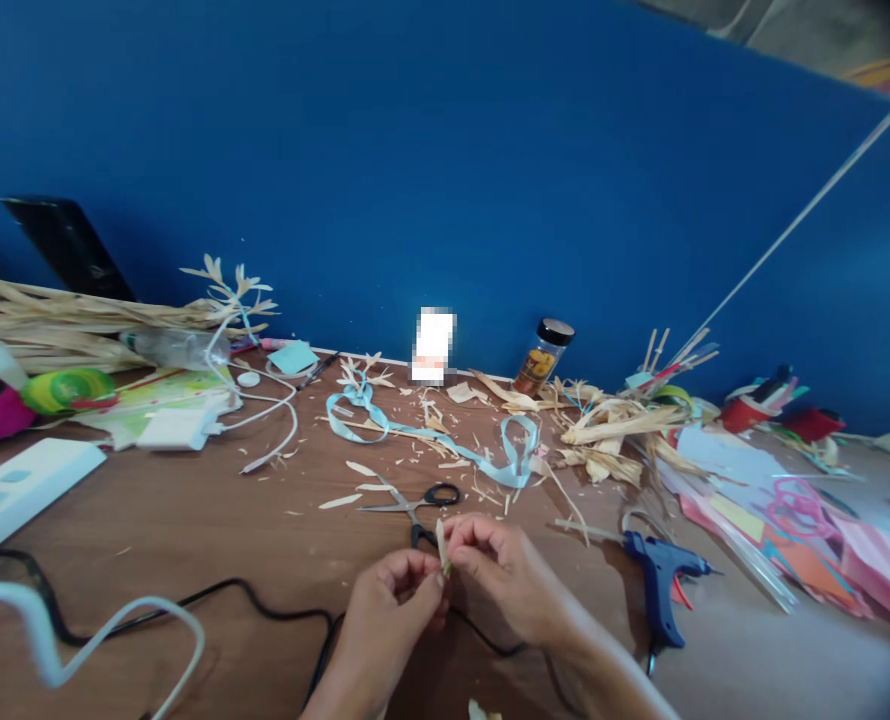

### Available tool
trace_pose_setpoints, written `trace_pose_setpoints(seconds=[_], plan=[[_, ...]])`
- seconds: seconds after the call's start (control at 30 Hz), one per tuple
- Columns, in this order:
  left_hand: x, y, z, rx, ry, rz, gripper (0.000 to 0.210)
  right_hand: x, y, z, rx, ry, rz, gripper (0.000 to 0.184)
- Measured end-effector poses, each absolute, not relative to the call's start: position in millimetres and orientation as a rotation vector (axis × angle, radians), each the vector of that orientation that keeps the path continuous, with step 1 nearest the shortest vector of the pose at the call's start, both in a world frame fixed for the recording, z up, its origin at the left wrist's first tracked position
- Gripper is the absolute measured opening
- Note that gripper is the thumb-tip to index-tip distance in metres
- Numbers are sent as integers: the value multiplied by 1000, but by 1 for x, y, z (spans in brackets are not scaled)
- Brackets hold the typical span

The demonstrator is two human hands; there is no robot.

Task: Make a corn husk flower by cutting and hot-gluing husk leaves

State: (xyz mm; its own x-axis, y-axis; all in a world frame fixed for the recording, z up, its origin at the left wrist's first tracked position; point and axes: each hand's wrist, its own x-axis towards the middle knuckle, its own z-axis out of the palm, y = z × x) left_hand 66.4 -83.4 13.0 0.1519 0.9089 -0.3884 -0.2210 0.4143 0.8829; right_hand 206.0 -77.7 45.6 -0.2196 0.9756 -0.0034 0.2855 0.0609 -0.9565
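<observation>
Between my two hands a small pale strip of dried husk [441, 542] stands roughly upright. My left hand [400, 615] pinches it low down, thumb against fingers. My right hand [506, 572] is closed too, its thumb and fingertips pressed at the strip's right side. Just beyond the hands lie open scissors [413, 508] with black handles, partly hidden behind my fingers. Several cut petal-shaped pieces [340, 501] rest left of the scissors. A light blue ribbon [445, 437] curls across the table behind them.
A blue glue gun [659, 585] lies right of my hands. Black cable [250, 605] runs under my wrists. Farther back are a black-lidded jar [542, 360], husk bundles [617, 425] and a white charger [179, 428]. Coloured paper [730, 480] covers the right; a blue partition [445, 170] rises behind.
</observation>
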Motion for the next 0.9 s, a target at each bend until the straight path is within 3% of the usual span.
trace_pose_setpoints(seconds=[0.73, 0.9], plan=[[63, -83, 1, 969, 1065, 880, 11, 207, -74, 41, -1500, -1681, 1106, 11], [62, -83, 1, 983, 1066, 857, 21, 208, -75, 45, -1526, -1687, 1107, 10]])
